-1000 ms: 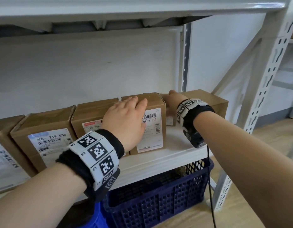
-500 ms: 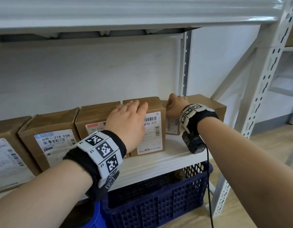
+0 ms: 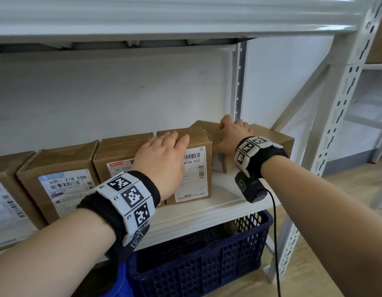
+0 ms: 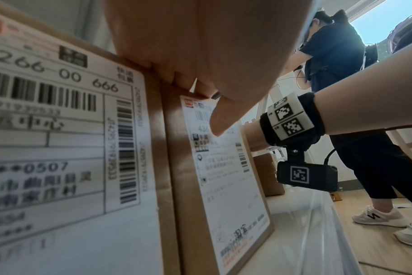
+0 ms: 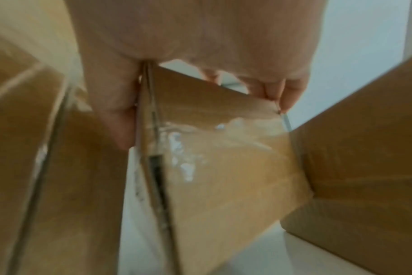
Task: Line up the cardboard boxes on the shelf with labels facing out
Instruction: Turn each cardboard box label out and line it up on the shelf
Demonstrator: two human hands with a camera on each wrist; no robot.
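Four labelled boxes (image 3: 121, 159) lined up; left hand (image 3: 162, 159) rests flat; right hand (image 3: 232, 136) grips an unturned box (image 3: 209, 129) behind the row

The white shelf (image 3: 226, 189) has a bare strip along its front edge, open to a reach from the front and the right end. Overhead, the upper shelf beam (image 3: 164, 20) caps the bay, with tall open room above the box tops. At the back a wall closes it. Labelled boxes (image 3: 63, 185) stand side by side on the left without gaps. The perforated upright post (image 3: 335, 116) and its diagonal brace (image 3: 301, 97) bound the right end. Below, a dark blue crate (image 3: 202, 260) fills the space under the shelf.
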